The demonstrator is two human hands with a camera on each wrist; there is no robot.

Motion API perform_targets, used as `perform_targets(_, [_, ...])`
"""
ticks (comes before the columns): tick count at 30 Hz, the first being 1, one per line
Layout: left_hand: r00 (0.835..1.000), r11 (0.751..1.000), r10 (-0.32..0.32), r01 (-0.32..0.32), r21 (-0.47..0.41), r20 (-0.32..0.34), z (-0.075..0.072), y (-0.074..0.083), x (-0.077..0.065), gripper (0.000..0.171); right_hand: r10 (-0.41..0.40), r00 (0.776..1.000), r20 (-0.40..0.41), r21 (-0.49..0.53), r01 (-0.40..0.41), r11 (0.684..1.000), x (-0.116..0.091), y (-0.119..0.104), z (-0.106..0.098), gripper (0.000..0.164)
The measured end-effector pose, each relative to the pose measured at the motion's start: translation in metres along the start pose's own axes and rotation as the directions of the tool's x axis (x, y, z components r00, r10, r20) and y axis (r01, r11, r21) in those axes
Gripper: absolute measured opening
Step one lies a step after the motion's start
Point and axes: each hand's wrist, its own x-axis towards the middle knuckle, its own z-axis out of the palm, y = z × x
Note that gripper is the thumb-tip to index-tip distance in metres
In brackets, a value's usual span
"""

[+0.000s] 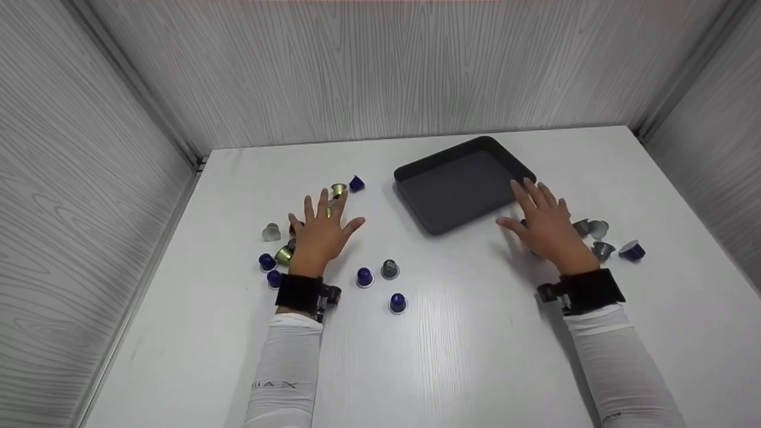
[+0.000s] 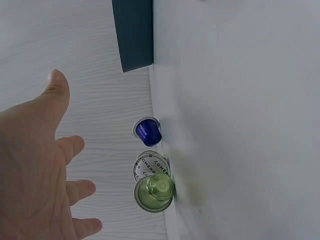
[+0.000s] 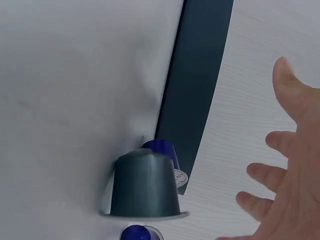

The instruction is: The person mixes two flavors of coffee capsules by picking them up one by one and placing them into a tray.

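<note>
Left hand [image 1: 321, 238] and right hand [image 1: 552, 229] spread wide, empty, over capsules [image 1: 267, 261] toward left and right edges of bench [image 1: 464, 362]; likely pre-grasp, next calling for a lowered pinch.

You have a white table [image 1: 464, 368] between a left wall [image 1: 65, 178] and right wall [image 1: 725, 113], grained back wall [image 1: 392, 71] beyond.
</note>
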Motion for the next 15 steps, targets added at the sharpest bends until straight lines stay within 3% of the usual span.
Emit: perform_targets(15, [0.997, 0.996, 0.074, -0.074, -0.052, -0.004, 0.003, 0.017, 0.003, 0.081, -0.154, 0.988, 0.001, -0.006, 0.154, 0.988, 0.014, -0.018, 0.013, 0.077])
